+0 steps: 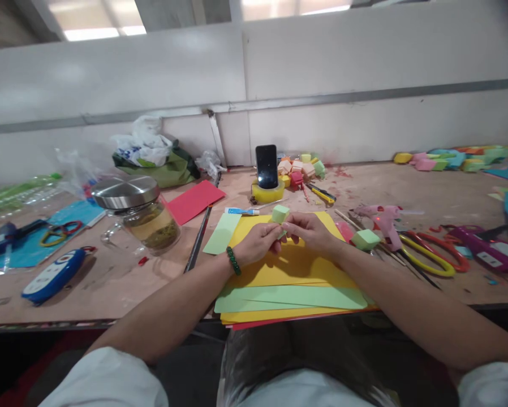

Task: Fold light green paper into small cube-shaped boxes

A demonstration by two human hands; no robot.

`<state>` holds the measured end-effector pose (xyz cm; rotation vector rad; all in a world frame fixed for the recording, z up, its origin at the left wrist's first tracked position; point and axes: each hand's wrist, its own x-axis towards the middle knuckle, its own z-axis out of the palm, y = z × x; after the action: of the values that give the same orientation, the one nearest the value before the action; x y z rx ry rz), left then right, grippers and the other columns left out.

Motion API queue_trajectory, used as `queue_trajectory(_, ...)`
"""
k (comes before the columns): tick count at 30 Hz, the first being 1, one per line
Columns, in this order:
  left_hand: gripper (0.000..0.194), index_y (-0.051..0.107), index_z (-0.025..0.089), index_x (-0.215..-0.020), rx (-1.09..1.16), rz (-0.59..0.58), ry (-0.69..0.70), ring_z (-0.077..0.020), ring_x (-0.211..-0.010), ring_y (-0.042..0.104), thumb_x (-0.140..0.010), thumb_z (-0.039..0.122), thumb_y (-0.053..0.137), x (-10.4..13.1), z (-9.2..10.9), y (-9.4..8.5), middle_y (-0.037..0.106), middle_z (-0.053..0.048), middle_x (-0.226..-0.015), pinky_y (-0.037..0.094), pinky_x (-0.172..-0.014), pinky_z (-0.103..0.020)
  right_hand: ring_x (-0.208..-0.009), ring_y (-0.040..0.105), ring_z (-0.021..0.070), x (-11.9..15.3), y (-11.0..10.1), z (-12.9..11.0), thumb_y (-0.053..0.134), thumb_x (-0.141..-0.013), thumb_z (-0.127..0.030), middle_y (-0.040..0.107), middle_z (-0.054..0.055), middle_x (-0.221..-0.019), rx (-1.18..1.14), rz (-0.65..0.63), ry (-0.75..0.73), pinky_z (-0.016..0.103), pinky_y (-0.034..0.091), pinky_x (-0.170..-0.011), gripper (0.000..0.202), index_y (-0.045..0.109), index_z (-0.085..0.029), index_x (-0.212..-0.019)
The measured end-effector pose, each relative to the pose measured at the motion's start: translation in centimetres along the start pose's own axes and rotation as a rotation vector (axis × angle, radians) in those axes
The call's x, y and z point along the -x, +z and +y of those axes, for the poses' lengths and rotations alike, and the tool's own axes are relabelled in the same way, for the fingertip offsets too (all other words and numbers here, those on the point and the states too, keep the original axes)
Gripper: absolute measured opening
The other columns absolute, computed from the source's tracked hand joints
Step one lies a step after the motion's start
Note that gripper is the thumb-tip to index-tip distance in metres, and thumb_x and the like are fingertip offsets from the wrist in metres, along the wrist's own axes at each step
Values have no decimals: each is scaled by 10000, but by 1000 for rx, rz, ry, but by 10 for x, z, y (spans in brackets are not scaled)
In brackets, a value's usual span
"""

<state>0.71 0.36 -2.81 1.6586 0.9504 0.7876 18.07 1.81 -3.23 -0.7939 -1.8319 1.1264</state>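
Observation:
Both hands meet over a stack of yellow (296, 274) and light green paper (288, 298). My left hand (262, 240), with a green bead bracelet at its wrist, has its fingers pinched on a small light green paper piece (283, 237). The fingers of my right hand (307, 230) are pressed together at the same piece. Just beyond the fingertips a light green paper cube (280, 213) shows; whether it is joined to the piece, I cannot tell. Another light green paper cube (365, 239) lies right of my right hand, beside a pink glue gun (383, 220).
A glass jar of tea (152, 226) and a blue-white device (54, 276) stand left. A phone (266, 167) leans on yellow tape (267, 192) behind the hands, near folded paper shapes (298, 168) and a cutter (322, 194). Scissors (427, 257) lie right.

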Motion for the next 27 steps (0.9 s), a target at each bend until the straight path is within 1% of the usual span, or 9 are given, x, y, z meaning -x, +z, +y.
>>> queue_trajectory(4, 511, 586, 132, -728, 158, -20, -56, -92, -499, 548, -779, 640, 557, -2, 0, -2, 585, -8, -565, 471, -522, -214, -467, 455, 79, -2, -1, 3, 619, -760, -605, 595, -4, -591, 21, 52, 18, 223, 379, -444, 442, 559, -180, -651)
queue_trajectory(7, 423, 596, 132, -742, 205, 24, -60, -83, -533, 564, -687, 531, 723, -4, 0, -2, 598, 10, -598, 473, -553, -203, -428, 403, 71, -5, -1, 7, 614, -761, -586, 511, -35, -498, 50, 176, 22, 222, 342, -427, 435, 537, -184, -615)
queue_trajectory(9, 366, 590, 131, -721, 219, 77, -48, -72, -539, 562, -645, 430, 787, -5, -1, -3, 604, 19, -608, 468, -568, -193, -422, 394, 69, -5, 0, 9, 619, -760, -557, 470, -48, -477, 46, 222, 27, 222, 333, -427, 416, 524, -187, -596)
queue_trajectory(12, 306, 587, 134, -710, 237, 162, -48, -66, -532, 567, -705, 398, 742, -7, -1, -4, 619, 11, -627, 463, -571, -190, -435, 407, 69, -5, 1, 9, 655, -728, -492, 481, -48, -505, 30, 195, 56, 218, 330, -428, 351, 531, -186, -607)
queue_trajectory(14, 286, 602, 135, -728, 243, 189, -57, -70, -544, 579, -736, 400, 711, -6, 0, -5, 629, 3, -657, 463, -574, -193, -439, 404, 69, -5, 2, 9, 670, -705, -449, 478, -52, -509, 27, 160, 79, 214, 325, -426, 305, 547, -182, -622)
queue_trajectory(19, 278, 678, 136, -843, 243, 172, -86, -89, -644, 601, -739, 392, 709, -3, 3, -4, 670, -38, -820, 459, -570, -186, -430, 393, 68, -4, 2, 9, 625, -724, -462, 494, -41, -526, 55, 157, 88, 217, 313, -414, 312, 546, -181, -614)
queue_trajectory(22, 226, 677, 125, -787, 257, 183, -127, -91, -624, 613, -754, 347, 704, -4, 3, -3, 664, -31, -760, 459, -559, -183, -443, 348, 67, -2, 6, 9, 612, -750, -460, 421, -54, -488, 185, 170, 21, 219, 269, -417, 348, 502, -187, -565)
queue_trajectory(25, 212, 646, 118, -702, 285, 189, -178, -93, -562, 617, -758, 313, 710, -6, 3, -2, 654, -22, -669, 469, -555, -196, -474, 332, 67, -1, 8, 8, 661, -735, -455, 381, -66, -494, 290, 262, -47, 219, 268, -439, 385, 444, -193, -555)
queue_trajectory(27, 190, 646, 116, -702, 294, 192, -205, -88, -537, 610, -753, 284, 719, -6, 3, -1, 661, -23, -652, 477, -559, -202, -487, 374, 71, -1, 8, 8, 726, -682, -461, 435, -69, -530, 277, 345, -61, 217, 305, -448, 361, 481, -198, -652)
